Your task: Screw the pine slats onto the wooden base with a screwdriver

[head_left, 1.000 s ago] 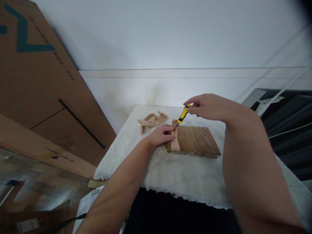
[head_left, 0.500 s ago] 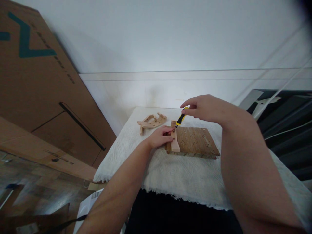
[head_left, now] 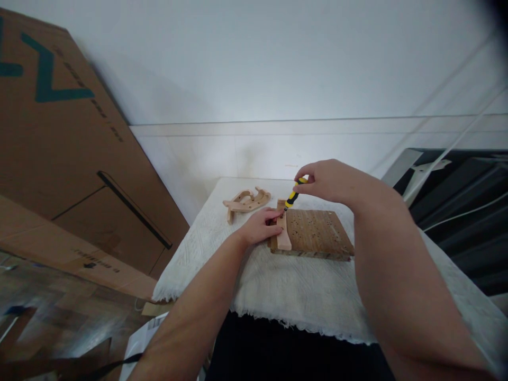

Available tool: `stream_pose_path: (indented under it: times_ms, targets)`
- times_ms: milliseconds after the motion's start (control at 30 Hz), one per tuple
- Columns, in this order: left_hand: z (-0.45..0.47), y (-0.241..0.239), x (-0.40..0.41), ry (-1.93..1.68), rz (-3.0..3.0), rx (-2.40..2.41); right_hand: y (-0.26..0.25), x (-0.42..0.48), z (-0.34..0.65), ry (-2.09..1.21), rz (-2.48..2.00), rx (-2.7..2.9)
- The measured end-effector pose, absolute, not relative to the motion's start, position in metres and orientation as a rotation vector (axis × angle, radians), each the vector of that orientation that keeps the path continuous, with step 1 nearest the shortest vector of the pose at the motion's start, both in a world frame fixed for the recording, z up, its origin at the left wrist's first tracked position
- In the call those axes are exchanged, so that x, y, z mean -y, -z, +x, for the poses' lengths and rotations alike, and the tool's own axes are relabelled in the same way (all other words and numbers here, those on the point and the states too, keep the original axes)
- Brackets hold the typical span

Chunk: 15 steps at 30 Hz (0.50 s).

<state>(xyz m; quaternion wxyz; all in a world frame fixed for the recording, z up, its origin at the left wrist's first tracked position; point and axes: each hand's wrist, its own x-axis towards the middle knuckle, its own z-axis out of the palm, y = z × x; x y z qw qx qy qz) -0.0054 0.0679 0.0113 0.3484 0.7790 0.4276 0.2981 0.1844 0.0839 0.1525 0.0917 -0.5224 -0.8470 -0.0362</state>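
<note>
A brown wooden board (head_left: 315,235) with several small holes lies on a white cloth-covered table (head_left: 286,286). A pale wooden strip (head_left: 284,233) lies along the board's left edge. My left hand (head_left: 260,225) presses on that strip, fingers closed over it. My right hand (head_left: 331,180) pinches the top of a small yellow-and-black screwdriver (head_left: 292,197). The screwdriver stands tilted, its tip down at the far end of the strip.
A curved pale wooden part (head_left: 246,202) with holes lies at the table's far left. A large cardboard box (head_left: 67,153) leans against the wall on the left. Dark furniture and white cables (head_left: 456,196) stand to the right. The wall is close behind the table.
My right hand has sunk a little and closed tighter round the screwdriver's top. The left hand stays on the strip. The view has shifted slightly.
</note>
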Motion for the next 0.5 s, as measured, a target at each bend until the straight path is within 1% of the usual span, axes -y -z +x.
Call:
stream_pose_path:
  times_ms: [200, 367, 500]
  targets:
    - [-0.006, -0.008, -0.069, -0.804, 2.004, -1.084, -0.159, -0.076, 0.187, -0.067, -1.492, 2.593]
    - [-0.005, -0.01, -0.067, -0.791, 2.019, -1.106, -0.159, -0.082, 0.188, 0.024, -1.672, 2.543]
    - [-0.006, -0.012, -0.067, -0.771, 2.037, -1.111, -0.154, -0.086, 0.187, -0.003, -1.596, 2.535]
